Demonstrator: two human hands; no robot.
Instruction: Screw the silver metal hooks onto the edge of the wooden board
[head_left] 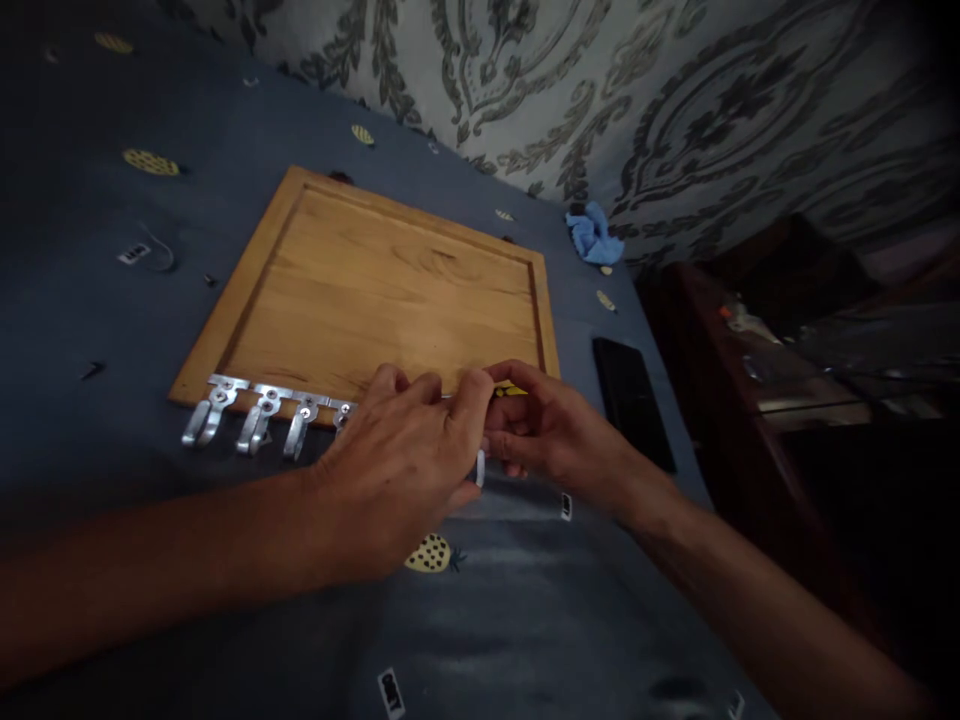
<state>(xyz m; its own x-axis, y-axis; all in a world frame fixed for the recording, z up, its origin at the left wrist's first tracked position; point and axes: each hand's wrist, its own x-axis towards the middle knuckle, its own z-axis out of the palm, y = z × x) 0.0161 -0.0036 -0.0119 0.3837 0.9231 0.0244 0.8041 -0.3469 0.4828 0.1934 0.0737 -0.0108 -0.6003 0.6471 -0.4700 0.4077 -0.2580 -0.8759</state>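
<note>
A wooden board [375, 285] with a raised frame lies on a dark blue bedsheet. Along its near edge runs a metal hook rail [255, 405] with several silver hooks, screwed to the wood. My left hand [397, 470] lies over the right part of that rail, fingers curled down onto it. My right hand [544, 430] is beside it, fingers pinched together around a small yellow-tipped object [511, 389] at the board's edge; I cannot make out what it is. A white hook end [480, 468] shows between both hands.
A black phone [634, 400] lies on the sheet right of the board. A crumpled blue cloth [592, 235] sits near the patterned wall. A dark wooden side table [757, 380] stands at the right. The pineapple-print bedsheet [112, 290] surrounds the board.
</note>
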